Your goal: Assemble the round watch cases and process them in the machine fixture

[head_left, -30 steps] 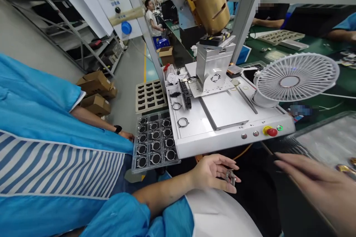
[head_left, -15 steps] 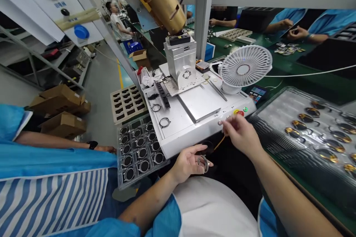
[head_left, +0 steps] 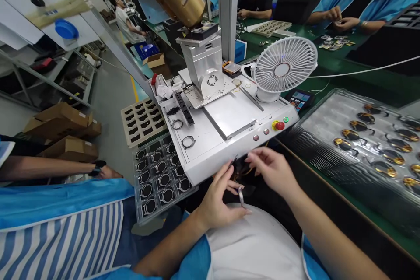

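My left hand [head_left: 220,201] is low in front of the machine, with its fingers curled around a metal watch case ring [head_left: 241,196]. Between its upper fingertips is a small, thin dark piece [head_left: 234,160], seen nearly edge-on. My right hand [head_left: 271,169] hovers just to the right, apart from the left, with thumb and fingers pinched together. Whatever it may hold is too small to make out. Both hands are close to the front edge of the white machine base [head_left: 210,162], which bears two loose wire-like rings, the nearer ring [head_left: 188,141] at its left.
A clear tray [head_left: 139,210] of round watch parts sits left, beside a beige tray [head_left: 126,133]. At right lies a clear tray [head_left: 315,127] of round parts with cables. A white fan [head_left: 282,70] and red stop button [head_left: 279,126] are ahead. A co-worker's arm [head_left: 65,168] is at left.
My right hand has moved down and left, away from the machine's front buttons. My left hand has turned, its fingers now pointing up with the dark piece raised. The view has shifted slightly.
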`<state>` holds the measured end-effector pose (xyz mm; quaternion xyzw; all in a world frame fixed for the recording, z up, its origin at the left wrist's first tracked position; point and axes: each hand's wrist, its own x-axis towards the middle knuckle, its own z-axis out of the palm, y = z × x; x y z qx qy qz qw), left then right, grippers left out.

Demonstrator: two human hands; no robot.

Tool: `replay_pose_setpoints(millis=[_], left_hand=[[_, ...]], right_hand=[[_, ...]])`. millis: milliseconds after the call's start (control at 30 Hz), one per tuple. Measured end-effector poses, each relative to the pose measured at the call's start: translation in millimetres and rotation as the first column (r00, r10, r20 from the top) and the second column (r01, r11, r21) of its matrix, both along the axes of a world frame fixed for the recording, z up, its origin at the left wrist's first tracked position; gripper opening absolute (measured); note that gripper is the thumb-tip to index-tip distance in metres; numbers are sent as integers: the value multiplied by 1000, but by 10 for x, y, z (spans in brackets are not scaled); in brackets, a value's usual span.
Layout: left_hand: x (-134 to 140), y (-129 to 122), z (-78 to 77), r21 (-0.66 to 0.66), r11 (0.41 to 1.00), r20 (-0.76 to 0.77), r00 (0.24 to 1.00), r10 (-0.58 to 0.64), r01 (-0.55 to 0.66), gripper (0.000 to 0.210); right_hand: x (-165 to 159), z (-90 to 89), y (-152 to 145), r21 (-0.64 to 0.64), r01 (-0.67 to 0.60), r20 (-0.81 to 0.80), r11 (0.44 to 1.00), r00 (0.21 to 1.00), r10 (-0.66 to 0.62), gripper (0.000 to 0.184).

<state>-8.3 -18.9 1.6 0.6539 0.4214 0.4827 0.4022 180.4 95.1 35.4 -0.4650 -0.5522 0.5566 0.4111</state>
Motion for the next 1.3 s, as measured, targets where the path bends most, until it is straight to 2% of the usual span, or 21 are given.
replay_pose_setpoints(millis=[67,133,167,267,400,467,533,600,700,767,800,867,933,1000,1067,1200,1300], left_hand=[[54,66,6,42,996,-246,967,-63,76,122],[98,144,12,57,985,-398,908,-128,164,127],[113,178,12,65,977,-424,892,-155,201,129],[133,237,-7,62,963,-305,924,-231,262,123],[119,231,-68,-6,983,11,983,-182,182,105],[103,222,-97,10,985,49,983,-174,174,104],[82,218,-114,65,978,-32,980,-197,199,105],[58,217,-116,114,966,-206,957,-206,233,107],[36,217,-103,118,954,-449,871,-198,277,115],[37,221,-96,99,947,-473,852,-225,305,122],[41,224,-94,88,944,-438,863,-250,319,125],[54,232,-95,79,951,-267,925,-270,300,123],[65,246,-96,42,978,4,978,-207,206,103],[69,266,-97,-55,993,260,962,-84,101,74],[67,290,-103,-154,987,415,910,27,41,59],[66,309,-155,-230,973,529,838,135,-11,64],[72,284,-199,-229,973,551,826,117,15,71]], right_hand=[[-42,-80,-285,-104,-107,-146,989,985,91,48],[-63,-124,-416,-169,-98,-237,981,970,56,47],[-58,-133,-427,-188,-67,-256,980,967,17,44],[12,-117,-347,-200,6,-282,980,957,-63,37],[101,-38,-269,-236,-70,-303,969,953,-5,38],[104,-6,-273,-265,-82,-281,961,960,4,42],[97,4,-279,-293,-65,-252,954,968,-11,45],[95,-5,-275,-318,-64,-238,946,971,-14,48],[109,-25,-262,-349,-104,-242,931,970,17,51],[123,-28,-259,-370,-106,-247,923,969,13,52],[130,-25,-260,-381,-98,-252,919,968,-1,52],[147,-10,-266,-403,-79,-268,912,963,-35,52],[164,15,-278,-414,-75,-287,907,956,-52,51],[171,45,-298,-424,-98,-304,900,952,-40,48],[151,77,-333,-450,-156,-329,879,944,-1,47],[18,142,-444,-515,-231,-399,825,917,8,47],[-105,202,-519,-495,-204,-392,845,920,-7,46]])
